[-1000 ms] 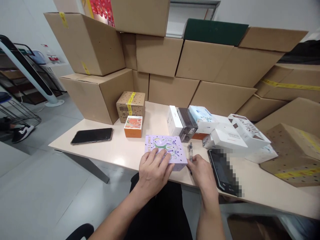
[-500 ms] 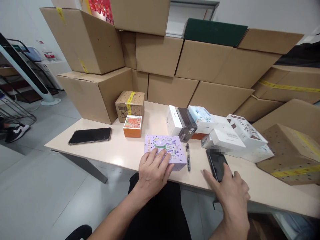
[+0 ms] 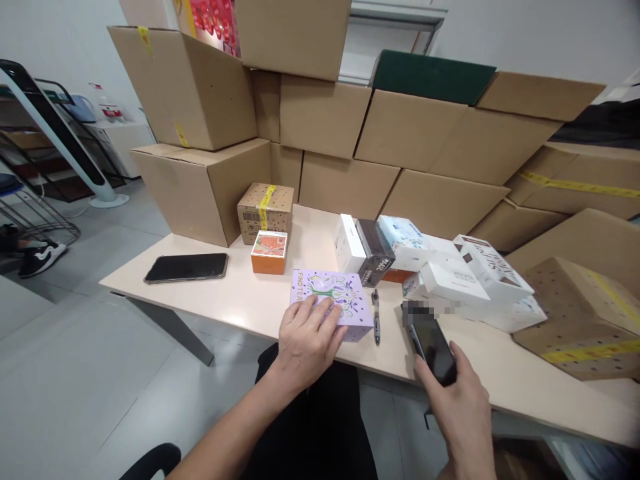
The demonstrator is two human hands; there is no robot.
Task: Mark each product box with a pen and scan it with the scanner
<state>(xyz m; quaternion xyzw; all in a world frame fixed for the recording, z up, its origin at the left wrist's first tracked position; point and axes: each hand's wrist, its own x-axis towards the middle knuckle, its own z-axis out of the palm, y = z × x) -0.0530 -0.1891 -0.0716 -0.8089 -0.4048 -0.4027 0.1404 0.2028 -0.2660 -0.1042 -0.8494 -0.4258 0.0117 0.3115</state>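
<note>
A lilac tea box with a printed tree and the words "FIND TEA" lies near the table's front edge. Across its top rest the fingers of my left hand, flat and slightly apart, with the thumb by the front edge. My right hand grips a black phone-like handheld device by its lower end, thumb on the left side and fingers on the right. The device's far end points away from me and is partly blurred out. Between the tea box and the device lies a black pen.
Left of the tea box are an orange box, a taped carton and a phone. White and dark boxes cluster at the right. Large cartons wall the table's back; another carton stands far right.
My right hand has closed around the handheld device, which has shifted towards me and tilted up. My left hand stays on the tea box. The view has swung slightly left.
</note>
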